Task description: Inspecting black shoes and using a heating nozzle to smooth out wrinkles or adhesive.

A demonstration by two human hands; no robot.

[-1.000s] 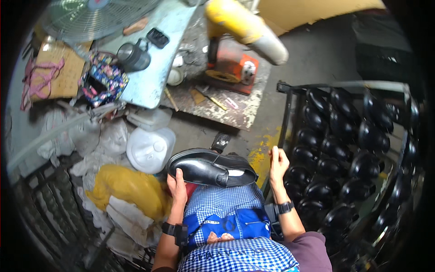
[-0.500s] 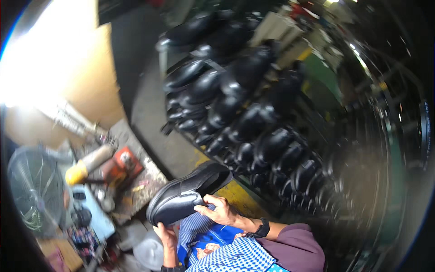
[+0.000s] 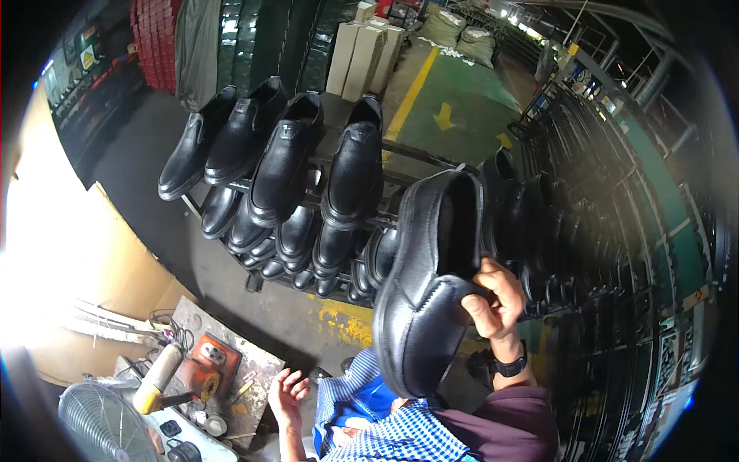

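Note:
A black slip-on leather shoe (image 3: 416,285) hangs in the air before me, its toe pointing down toward me and its heel away. My right hand (image 3: 496,299) pinches it by the upper at the edge of the foot opening, thumb on the outside. Below and left, my left hand (image 3: 289,394) is off the shoe, fingers apart and loosely curled, with nothing in it. Beyond the held shoe, a tiered metal rack carries rows of similar black shoes (image 3: 354,173), toes facing me.
At lower left, a worktable (image 3: 258,358) bears a hot-air gun (image 3: 160,377) and an orange socket box (image 3: 215,356). A fan (image 3: 100,423) stands beside it. Cardboard boxes (image 3: 356,58) stand behind the rack. More racks line the right side.
The shoe has been lifted up and to the right in my right hand. My left hand has let go of its toe. The view has swung, bringing the rack squarely ahead.

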